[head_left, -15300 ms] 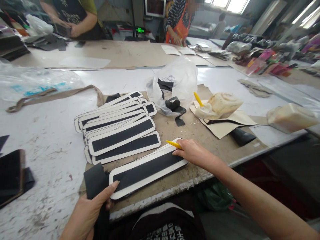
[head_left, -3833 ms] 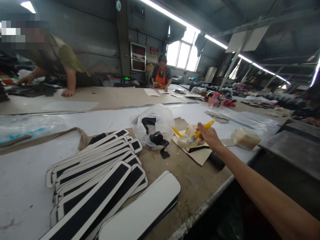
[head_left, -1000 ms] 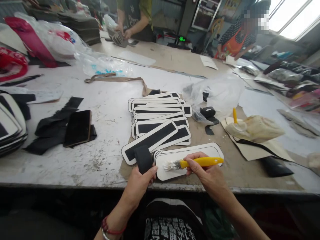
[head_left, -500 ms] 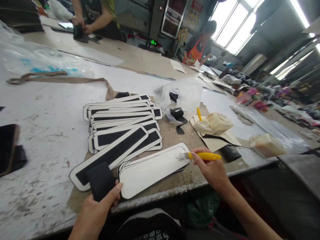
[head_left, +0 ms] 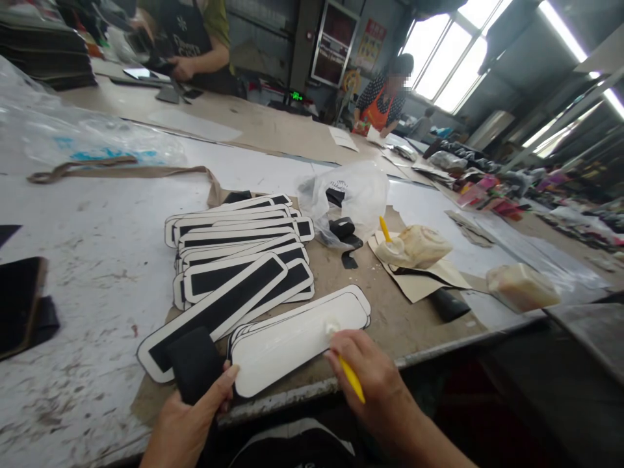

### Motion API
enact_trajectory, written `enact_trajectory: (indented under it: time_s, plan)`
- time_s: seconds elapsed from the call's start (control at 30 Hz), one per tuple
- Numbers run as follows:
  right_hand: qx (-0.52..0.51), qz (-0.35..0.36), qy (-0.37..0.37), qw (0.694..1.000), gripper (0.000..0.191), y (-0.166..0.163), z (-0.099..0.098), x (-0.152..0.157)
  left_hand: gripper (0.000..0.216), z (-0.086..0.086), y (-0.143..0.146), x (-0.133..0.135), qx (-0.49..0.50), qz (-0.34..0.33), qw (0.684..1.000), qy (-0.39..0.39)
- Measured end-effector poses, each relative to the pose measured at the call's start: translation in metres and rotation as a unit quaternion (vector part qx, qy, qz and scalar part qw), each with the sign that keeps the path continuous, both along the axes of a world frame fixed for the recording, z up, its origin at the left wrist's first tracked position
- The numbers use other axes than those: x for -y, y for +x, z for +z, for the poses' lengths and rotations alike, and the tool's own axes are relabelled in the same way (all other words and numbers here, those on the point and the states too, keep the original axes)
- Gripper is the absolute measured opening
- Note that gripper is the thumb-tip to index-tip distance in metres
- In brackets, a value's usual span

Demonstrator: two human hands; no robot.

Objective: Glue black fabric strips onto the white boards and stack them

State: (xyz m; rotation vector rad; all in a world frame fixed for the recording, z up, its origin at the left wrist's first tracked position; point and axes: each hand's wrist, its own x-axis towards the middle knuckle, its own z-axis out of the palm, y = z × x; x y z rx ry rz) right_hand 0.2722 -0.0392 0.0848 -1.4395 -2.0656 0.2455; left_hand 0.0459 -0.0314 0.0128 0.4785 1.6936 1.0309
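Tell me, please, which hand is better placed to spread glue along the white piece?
The right hand: it holds the yellow brush, bristles on the white piece. The left hand grips black strips.

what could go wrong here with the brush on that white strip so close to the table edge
1. The white strip lies near the table edge; a hard stroke from the right hand with the yellow brush may push it off, since the left hand pins only one end.
2. The left hand also grips a black piece; wet bristles may smear it.
3. Strokes may drag glue onto the finished strips touching alongside.
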Motion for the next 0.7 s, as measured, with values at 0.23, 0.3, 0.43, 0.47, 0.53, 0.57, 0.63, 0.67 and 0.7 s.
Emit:
enact_trajectory:
  time_s: [0.23, 0.3, 0.43, 0.47, 0.53, 0.57, 0.63, 0.67, 0.7]
  plan:
    - [-0.268, 0.059, -0.077, 0.958, 0.018, -0.058, 0.017, -0.003, 0.043, 0.023, -0.019, 0.004, 0.014, 0.01, 0.996, 0.084]
    - [-0.268, 0.054, -0.117, 0.955, 0.025, -0.067, 0.019, -0.012, 0.039, 0.035, -0.024, 0.013, 0.088, -0.014, 0.99, 0.108]
    - [-0.251, 0.099, -0.257, 0.928, 0.026, -0.098, 0.014, -0.025, 0.038, 0.053, -0.028, 0.03, 0.143, -0.136, 0.972, 0.128]
    - [-0.26, 0.109, -0.297, 0.912, 0.024, -0.107, 0.012, -0.026, 0.04, 0.055, -0.027, 0.033, 0.131, -0.153, 0.971, 0.131]
    - [-0.291, 0.102, -0.365, 0.878, 0.023, -0.121, 0.008, -0.025, 0.044, 0.055, -0.027, 0.038, 0.115, -0.162, 0.972, 0.128]
    - [-0.307, 0.085, -0.385, 0.866, 0.024, -0.125, 0.007, -0.024, 0.045, 0.054, -0.027, 0.039, 0.115, -0.162, 0.972, 0.124]
    - [-0.326, 0.055, -0.396, 0.857, 0.026, -0.129, 0.004, -0.021, 0.044, 0.05, -0.026, 0.04, 0.128, -0.163, 0.971, 0.116]
    - [-0.326, 0.047, -0.395, 0.858, 0.026, -0.129, 0.003, -0.02, 0.043, 0.048, -0.025, 0.039, 0.139, -0.161, 0.971, 0.113]
    - [-0.32, 0.04, -0.388, 0.864, 0.026, -0.127, 0.002, -0.019, 0.042, 0.046, -0.024, 0.039, 0.15, -0.16, 0.969, 0.111]
